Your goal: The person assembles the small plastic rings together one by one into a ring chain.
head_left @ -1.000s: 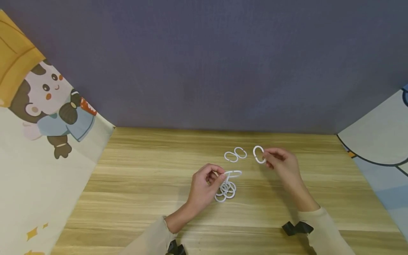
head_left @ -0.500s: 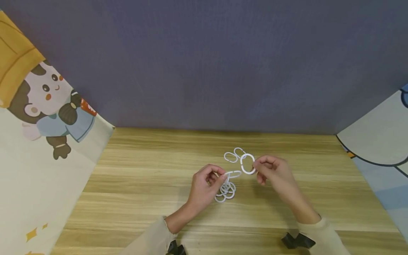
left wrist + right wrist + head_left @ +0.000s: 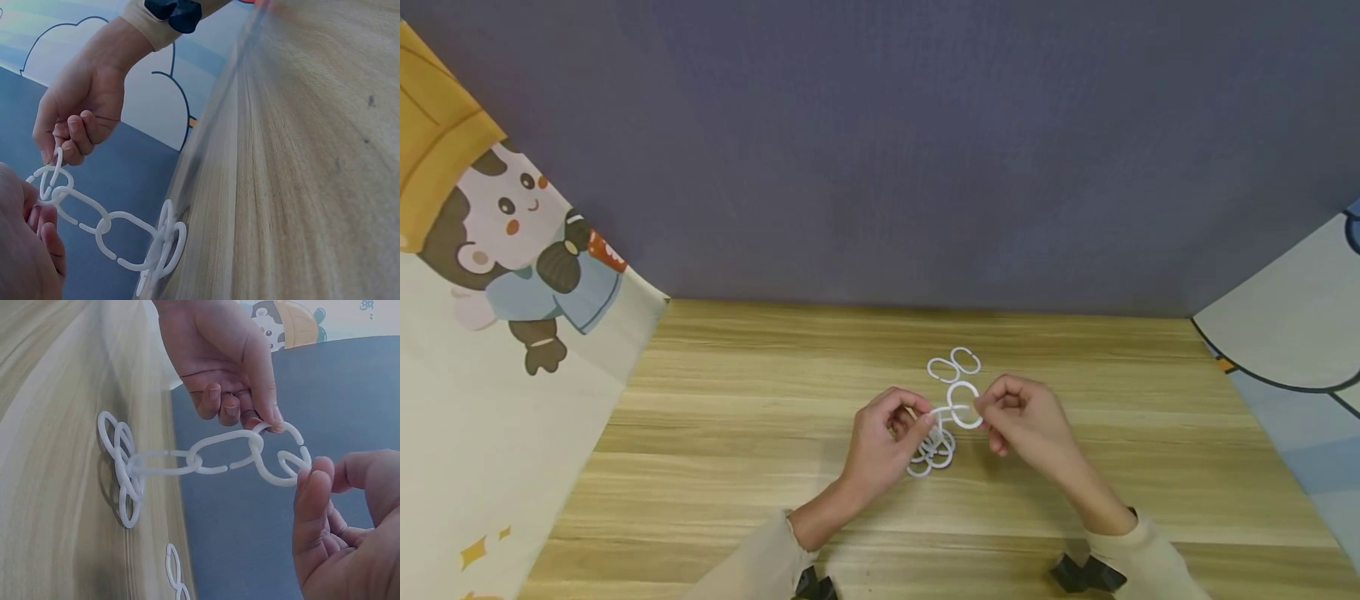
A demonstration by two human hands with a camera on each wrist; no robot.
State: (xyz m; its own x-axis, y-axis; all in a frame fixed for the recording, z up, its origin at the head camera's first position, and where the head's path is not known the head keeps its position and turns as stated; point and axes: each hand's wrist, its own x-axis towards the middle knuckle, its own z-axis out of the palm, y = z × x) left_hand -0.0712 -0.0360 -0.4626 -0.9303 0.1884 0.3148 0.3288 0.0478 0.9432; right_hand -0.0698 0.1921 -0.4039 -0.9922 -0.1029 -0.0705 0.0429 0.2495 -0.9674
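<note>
I'm watching the left hand [image 3: 883, 442] pinching a joined chain [image 3: 195, 460]; the right hand [image 3: 1028, 423] is pinching another link [image 3: 967, 427] at its end; two spares [image 3: 956, 364] beyond are seemingly waiting.

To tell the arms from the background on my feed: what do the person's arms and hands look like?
The left hand and right hand are bare, without gloves. The left sleeve and right sleeve are plain beige, and an angular black piece sits at each cuff. No cables show.
</note>
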